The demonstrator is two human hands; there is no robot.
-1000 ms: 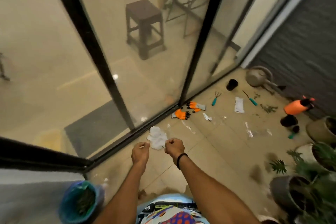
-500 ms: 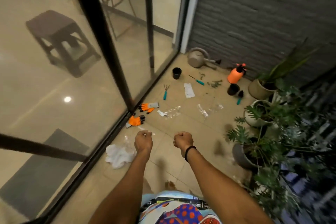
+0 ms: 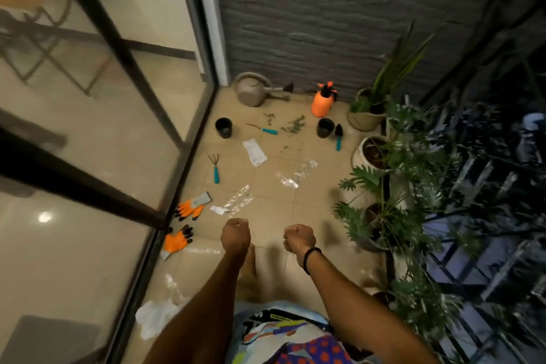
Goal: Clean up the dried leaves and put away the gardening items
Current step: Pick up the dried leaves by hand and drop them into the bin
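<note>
Curled tight, left hand [image 3: 235, 235] and right hand [image 3: 299, 238] may pinch something too small to tell, while dried leaves [image 3: 294, 126] lie well ahead near the orange sprayer [image 3: 321, 104], so gathering looks unstarted and calls for stepping forward and stooping.

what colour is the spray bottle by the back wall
The spray bottle is orange with a black nozzle on top; it shows best in the head view.

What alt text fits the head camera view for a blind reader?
A person's left hand and right hand, fingers curled, hover over a tiled floor strewn with orange gloves, teal-handled tools, plastic wrappers and dried leaves. A watering can and orange sprayer stand by the wall; potted plants line the right.
</note>
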